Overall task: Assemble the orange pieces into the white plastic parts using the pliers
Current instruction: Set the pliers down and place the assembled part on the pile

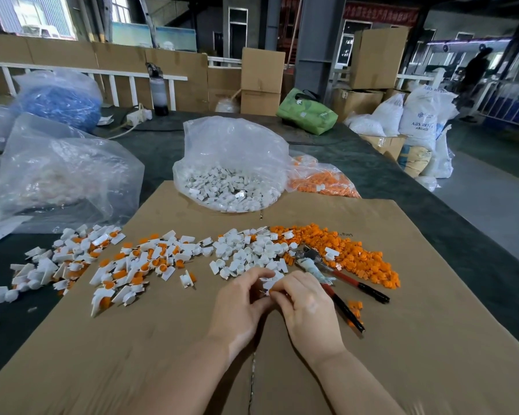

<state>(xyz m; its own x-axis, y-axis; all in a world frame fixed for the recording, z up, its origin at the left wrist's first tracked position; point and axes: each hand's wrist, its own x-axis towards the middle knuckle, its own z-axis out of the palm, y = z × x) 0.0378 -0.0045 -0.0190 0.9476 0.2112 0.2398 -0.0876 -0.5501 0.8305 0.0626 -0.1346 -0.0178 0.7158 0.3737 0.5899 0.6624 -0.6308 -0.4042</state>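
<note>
Two hands meet over the cardboard sheet [162,354] on the desk: the left hand [240,307] and the right hand [306,307] both pinch one small white part [268,284] between curled fingertips, just in front of the loose white parts [252,253]. The pliers [333,277] lie unused on the cardboard, touching the right hand's far side, with red and black handles pointing toward the person.

Progress, as a judgement: a finished pile [117,265] of white parts with orange inserts lies to the left, so a fair share is done. Much is left: the loose orange pieces [351,250], a bag of white parts [231,181] and a bag of orange pieces [321,181] behind.

Whether an orange piece already sits in the pinched part cannot be told; the fingers cover it.
</note>
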